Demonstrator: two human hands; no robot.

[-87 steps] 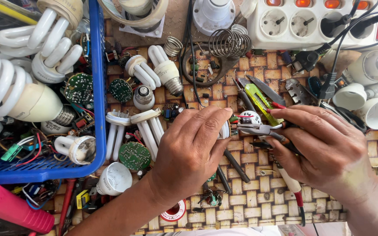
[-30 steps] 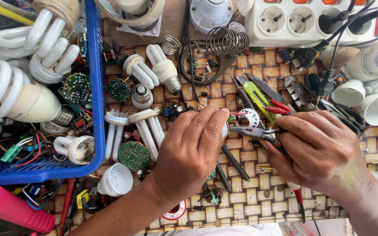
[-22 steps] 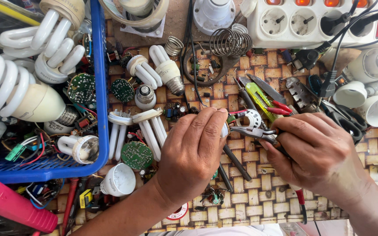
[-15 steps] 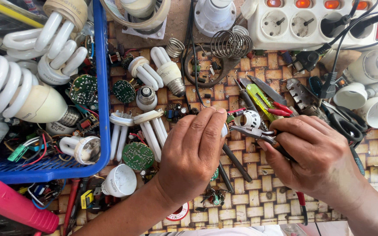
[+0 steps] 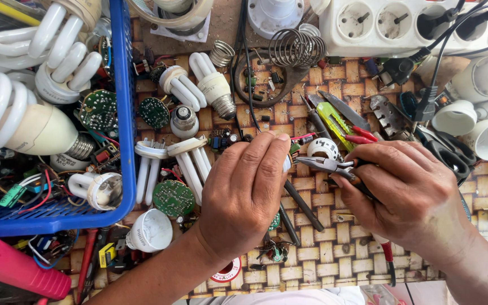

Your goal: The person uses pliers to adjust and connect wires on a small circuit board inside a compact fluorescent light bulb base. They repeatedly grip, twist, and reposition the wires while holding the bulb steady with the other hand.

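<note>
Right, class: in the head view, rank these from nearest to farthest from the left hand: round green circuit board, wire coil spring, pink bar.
From the left hand:
1. Round green circuit board, just to its left.
2. Wire coil spring, up top.
3. Pink bar, far bottom-left corner.

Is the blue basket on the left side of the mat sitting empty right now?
No, the blue basket is crowded with white spiral lamps and round green circuit boards.
</note>
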